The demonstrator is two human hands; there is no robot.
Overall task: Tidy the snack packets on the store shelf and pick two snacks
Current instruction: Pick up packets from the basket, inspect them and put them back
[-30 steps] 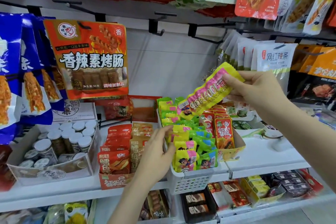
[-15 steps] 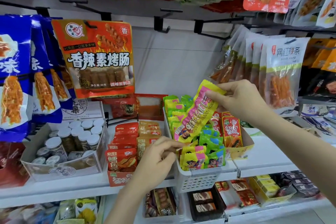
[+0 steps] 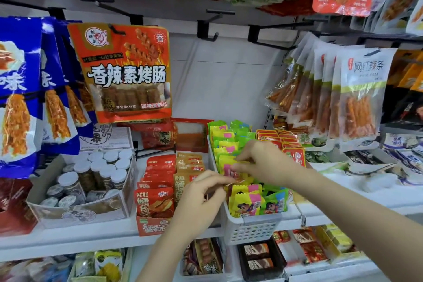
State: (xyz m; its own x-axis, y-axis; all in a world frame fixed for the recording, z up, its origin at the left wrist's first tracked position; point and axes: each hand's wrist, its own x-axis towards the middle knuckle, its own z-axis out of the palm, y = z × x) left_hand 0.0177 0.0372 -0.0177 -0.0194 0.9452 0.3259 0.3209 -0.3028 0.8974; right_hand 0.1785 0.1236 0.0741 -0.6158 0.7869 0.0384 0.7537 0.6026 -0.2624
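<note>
I judge I am in the tidying step: my right hand [image 3: 263, 162] pinches a yellow-and-pink foil snack packet [image 3: 231, 167] in the row inside the white perforated plastic basket [image 3: 251, 229] on the white shelf [image 3: 68, 239]. My left hand [image 3: 201, 197], close beside it, pinches something thin at the basket's near-left edge. Next, seating the packet upright among its neighbours calls for a light push.

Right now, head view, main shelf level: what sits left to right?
Box of white-lidded jars → red carton of fish snack packets → left hand → white basket of yellow-green packets → right hand.
</note>
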